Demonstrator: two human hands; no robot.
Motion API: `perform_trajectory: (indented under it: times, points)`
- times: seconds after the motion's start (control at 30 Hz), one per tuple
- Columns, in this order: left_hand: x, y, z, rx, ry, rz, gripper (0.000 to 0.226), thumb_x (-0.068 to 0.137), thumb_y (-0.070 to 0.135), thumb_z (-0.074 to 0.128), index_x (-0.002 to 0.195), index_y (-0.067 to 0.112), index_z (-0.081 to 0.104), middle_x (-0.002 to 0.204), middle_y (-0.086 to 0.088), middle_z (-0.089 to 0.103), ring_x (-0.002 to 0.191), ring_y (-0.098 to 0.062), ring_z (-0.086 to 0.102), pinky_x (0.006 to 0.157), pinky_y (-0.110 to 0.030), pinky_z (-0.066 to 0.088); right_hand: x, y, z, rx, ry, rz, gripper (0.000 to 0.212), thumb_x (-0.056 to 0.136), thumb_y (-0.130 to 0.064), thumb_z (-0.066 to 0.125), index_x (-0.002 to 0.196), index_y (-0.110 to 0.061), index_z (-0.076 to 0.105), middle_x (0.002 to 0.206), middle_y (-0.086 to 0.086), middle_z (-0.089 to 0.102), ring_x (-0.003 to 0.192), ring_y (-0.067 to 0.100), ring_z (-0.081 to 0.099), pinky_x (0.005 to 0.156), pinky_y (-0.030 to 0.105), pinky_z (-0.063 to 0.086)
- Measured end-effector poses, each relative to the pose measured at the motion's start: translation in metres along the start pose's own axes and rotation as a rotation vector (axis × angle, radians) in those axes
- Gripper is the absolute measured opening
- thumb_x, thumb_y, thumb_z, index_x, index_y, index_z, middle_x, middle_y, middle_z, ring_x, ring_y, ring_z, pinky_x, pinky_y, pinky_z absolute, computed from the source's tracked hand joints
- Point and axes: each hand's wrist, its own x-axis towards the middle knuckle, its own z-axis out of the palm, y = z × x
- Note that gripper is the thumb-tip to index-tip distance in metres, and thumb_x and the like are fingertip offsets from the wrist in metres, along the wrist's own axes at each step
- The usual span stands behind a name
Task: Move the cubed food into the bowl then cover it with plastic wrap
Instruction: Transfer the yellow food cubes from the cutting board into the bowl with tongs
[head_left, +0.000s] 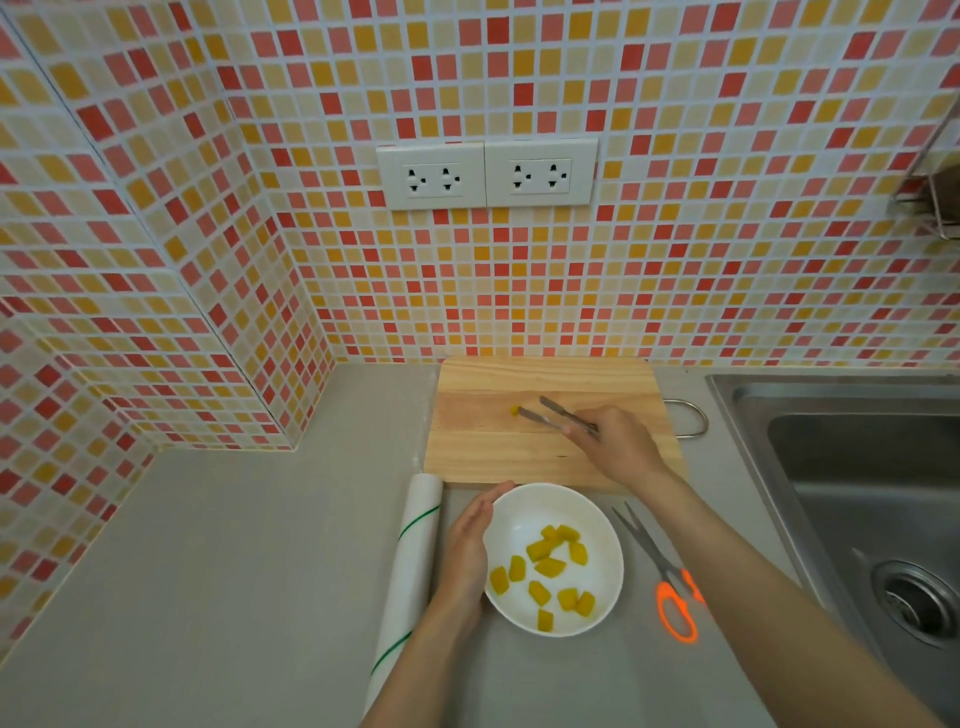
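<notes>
A white bowl (597, 525) sits on the grey counter and holds several yellow food cubes (550, 566). My left hand (467, 556) rests flat against the bowl's left rim, fingers together. My right hand (618, 441) is over the wooden cutting board (478, 447) and grips metal tongs (553, 418). The tongs' tips are spread, and one tip lies beside a single small yellow cube (515, 410) on the board. A roll of plastic wrap (413, 561) with green stripes lies just left of the bowl.
Orange-handled scissors (667, 582) lie to the right of the bowl. A steel sink (857, 493) fills the right side. A mosaic tiled wall with two double sockets (485, 174) rises behind the board, and a tiled corner juts out at the left.
</notes>
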Motion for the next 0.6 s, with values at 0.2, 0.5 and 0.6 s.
perform_trajectory:
  times: [0.2,0.5,0.6]
  points:
    - [0.003,-0.001,0.0,-0.012,0.012,-0.011,0.031,0.096,0.018,0.045,0.095,0.023,0.075,0.1,0.005,0.076,0.096,-0.016,0.069,0.09,-0.037,0.051,0.026,-0.002,0.034,-0.14,-0.015,-0.018,0.03,0.09,-0.039,0.052,0.11,-0.022,0.066,0.099,0.011,0.062,0.094,0.033,0.06,0.068,0.034,0.044]
    - [0.006,-0.003,-0.003,0.006,0.009,-0.014,0.034,0.096,0.018,0.043,0.094,0.027,0.076,0.102,0.006,0.075,0.098,-0.015,0.069,0.091,-0.037,0.051,0.018,0.005,0.037,-0.104,0.059,-0.052,0.028,0.091,-0.036,0.052,0.114,-0.028,0.067,0.092,0.007,0.064,0.089,0.028,0.061,0.066,0.034,0.044]
    - [0.006,-0.005,-0.004,0.005,0.002,-0.021,0.034,0.096,0.019,0.043,0.094,0.027,0.076,0.102,0.003,0.075,0.099,-0.018,0.069,0.096,-0.043,0.05,-0.005,-0.002,0.018,0.012,0.106,-0.147,0.025,0.089,-0.031,0.057,0.112,-0.028,0.069,0.083,0.008,0.063,0.081,0.027,0.061,0.064,0.037,0.045]
